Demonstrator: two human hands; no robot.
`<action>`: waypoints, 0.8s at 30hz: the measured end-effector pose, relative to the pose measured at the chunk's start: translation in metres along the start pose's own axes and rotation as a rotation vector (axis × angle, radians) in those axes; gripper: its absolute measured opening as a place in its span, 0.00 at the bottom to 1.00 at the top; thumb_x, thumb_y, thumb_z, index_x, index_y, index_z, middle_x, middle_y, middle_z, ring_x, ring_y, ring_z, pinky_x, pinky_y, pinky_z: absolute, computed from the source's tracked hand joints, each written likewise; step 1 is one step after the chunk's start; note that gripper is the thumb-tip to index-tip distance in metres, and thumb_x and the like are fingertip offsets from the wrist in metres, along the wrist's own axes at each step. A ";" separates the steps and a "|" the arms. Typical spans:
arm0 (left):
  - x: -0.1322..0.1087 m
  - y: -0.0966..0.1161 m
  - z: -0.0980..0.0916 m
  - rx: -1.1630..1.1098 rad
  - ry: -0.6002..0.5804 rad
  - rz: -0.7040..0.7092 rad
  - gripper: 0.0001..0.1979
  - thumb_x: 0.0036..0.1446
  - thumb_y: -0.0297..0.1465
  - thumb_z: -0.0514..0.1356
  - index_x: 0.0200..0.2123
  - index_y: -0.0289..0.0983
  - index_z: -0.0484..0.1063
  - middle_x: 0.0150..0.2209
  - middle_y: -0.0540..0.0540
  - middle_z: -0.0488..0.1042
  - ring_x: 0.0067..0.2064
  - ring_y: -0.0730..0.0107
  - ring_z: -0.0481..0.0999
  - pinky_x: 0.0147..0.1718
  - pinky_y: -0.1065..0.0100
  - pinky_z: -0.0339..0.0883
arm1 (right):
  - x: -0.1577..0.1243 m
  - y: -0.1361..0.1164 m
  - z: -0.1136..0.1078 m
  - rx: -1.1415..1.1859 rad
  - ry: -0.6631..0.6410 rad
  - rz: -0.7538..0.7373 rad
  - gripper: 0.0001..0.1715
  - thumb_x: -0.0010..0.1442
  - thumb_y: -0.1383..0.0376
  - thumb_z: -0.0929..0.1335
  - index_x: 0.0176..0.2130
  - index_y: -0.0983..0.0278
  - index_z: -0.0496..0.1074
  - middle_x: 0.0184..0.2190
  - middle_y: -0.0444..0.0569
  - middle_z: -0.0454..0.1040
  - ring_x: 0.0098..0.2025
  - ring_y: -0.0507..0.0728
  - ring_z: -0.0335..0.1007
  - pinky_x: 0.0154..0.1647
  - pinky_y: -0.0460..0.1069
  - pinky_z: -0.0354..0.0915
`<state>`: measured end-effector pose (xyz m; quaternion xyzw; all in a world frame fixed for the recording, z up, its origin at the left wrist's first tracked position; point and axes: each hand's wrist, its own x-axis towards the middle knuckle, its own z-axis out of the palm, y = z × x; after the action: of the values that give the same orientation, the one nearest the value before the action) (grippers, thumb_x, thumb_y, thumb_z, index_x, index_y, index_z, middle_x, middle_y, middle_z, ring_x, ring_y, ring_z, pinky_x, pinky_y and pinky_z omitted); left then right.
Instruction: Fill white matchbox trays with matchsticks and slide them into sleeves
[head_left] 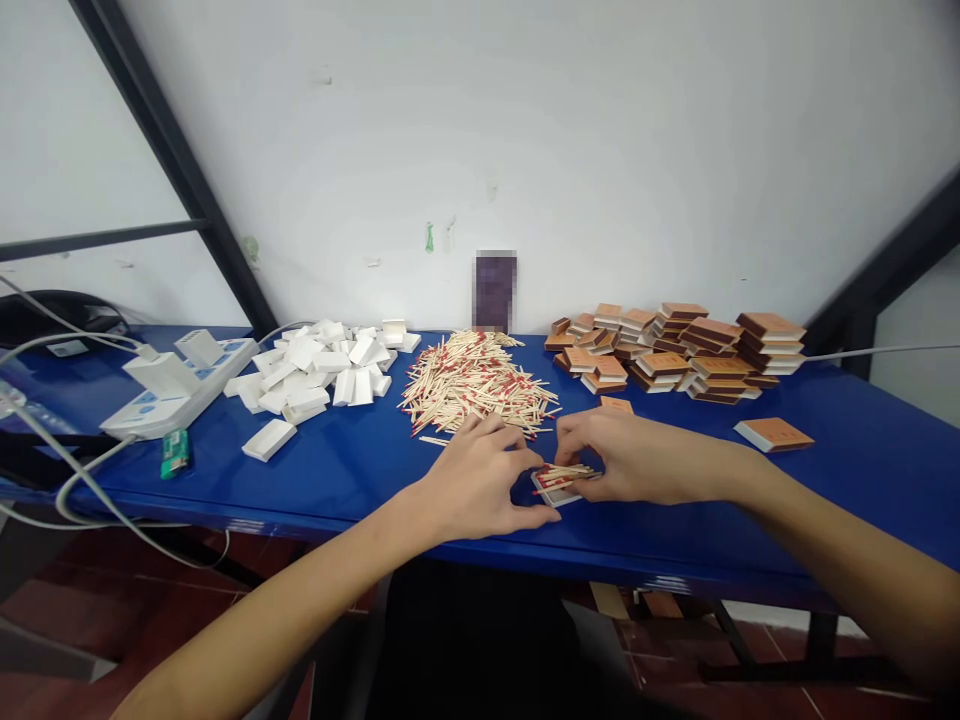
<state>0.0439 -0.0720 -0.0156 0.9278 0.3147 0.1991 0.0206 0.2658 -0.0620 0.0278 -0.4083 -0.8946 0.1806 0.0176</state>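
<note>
From here, the matches (561,478) point sideways over the white tray (562,499), between the parted left hand (480,482) and the right hand (637,455), whose grip I can't tell.

Can't see much of the tray (562,498), since the right hand (622,452) and the loose matches (561,478) cover it. Not 100% sure if those fingers are pinching the matches or just pressing them down. The left hand (476,480) hides the near edge of the big pile (480,380). One box (616,404) mostly disappears behind the right hand. Print on the far-right boxes (720,366)? Way too small. The dark thing (495,290) by the far wall is pixelated mush, and the right cable (877,352) runs out of frame.
</note>
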 end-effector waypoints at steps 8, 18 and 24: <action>-0.002 0.001 0.001 -0.041 0.022 -0.003 0.18 0.55 0.44 0.66 0.44 0.39 0.79 0.34 0.46 0.76 0.42 0.59 0.71 0.45 0.59 0.61 | -0.003 0.004 -0.005 0.040 -0.011 -0.014 0.13 0.59 0.55 0.69 0.37 0.59 0.79 0.34 0.47 0.75 0.35 0.56 0.70 0.35 0.50 0.63; -0.006 0.003 0.002 -0.208 0.021 -0.016 0.09 0.58 0.29 0.64 0.44 0.41 0.77 0.35 0.52 0.80 0.39 0.66 0.74 0.45 0.63 0.59 | -0.008 0.007 -0.007 0.131 -0.017 -0.020 0.16 0.62 0.53 0.67 0.37 0.61 0.79 0.35 0.47 0.76 0.35 0.56 0.70 0.37 0.50 0.63; -0.007 0.003 0.003 -0.170 0.069 0.030 0.07 0.61 0.27 0.59 0.38 0.39 0.77 0.32 0.51 0.79 0.36 0.69 0.74 0.42 0.64 0.58 | -0.010 0.007 -0.006 0.143 -0.006 0.002 0.20 0.62 0.49 0.66 0.40 0.60 0.79 0.36 0.48 0.77 0.36 0.57 0.70 0.36 0.50 0.64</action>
<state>0.0417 -0.0785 -0.0209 0.9200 0.2830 0.2572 0.0856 0.2786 -0.0638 0.0323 -0.4062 -0.8792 0.2452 0.0439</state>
